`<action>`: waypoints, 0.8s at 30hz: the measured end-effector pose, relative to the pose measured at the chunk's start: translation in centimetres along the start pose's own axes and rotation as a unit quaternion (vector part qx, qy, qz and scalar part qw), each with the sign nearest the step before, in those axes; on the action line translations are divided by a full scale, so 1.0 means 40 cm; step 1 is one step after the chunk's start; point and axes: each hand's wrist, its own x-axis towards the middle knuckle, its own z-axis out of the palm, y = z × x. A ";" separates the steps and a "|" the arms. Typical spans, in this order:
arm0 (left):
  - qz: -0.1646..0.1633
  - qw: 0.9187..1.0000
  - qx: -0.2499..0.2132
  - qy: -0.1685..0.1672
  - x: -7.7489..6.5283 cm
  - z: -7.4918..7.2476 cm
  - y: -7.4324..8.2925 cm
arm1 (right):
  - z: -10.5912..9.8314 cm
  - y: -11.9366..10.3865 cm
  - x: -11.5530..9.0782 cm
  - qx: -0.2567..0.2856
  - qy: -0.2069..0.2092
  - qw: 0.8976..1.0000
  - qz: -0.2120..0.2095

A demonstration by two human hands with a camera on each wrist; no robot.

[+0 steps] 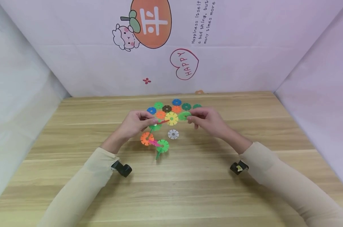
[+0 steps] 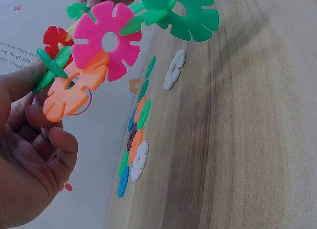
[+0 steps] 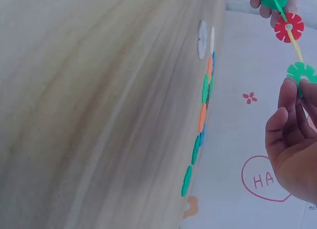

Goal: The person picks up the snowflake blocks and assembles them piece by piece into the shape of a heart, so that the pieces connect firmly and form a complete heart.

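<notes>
A chain of slotted plastic flower discs is stretched between the two hands above the table. My left hand (image 1: pixel 133 125) pinches a green disc (image 2: pixel 58 63) between thumb and fingers, beside a red disc (image 3: pixel 297 25) seen nearly edge-on in the head view. The yellow disc (image 1: pixel 171 114) links the red one to another green disc (image 3: pixel 297 68), whose edge my right hand (image 1: pixel 209 121) pinches. From the left hand hangs the rest of the chain: an orange disc (image 2: pixel 58 106), a pink disc (image 2: pixel 91 33) and green discs (image 2: pixel 200 16), slotted together at angles.
Several loose discs lie flat toward the back of the wooden table (image 1: pixel 188 189), among them a brown disc (image 1: pixel 167 106), a blue disc (image 1: pixel 176 100) and orange ones. A white disc (image 1: pixel 173 130) lies nearer, below the chain. A printed white cloth (image 1: pixel 231 63) hangs behind.
</notes>
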 end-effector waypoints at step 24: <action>0.042 0.998 0.034 0.021 -0.005 0.040 0.023 | 0.018 -0.008 -0.003 -0.168 0.034 0.971 -0.168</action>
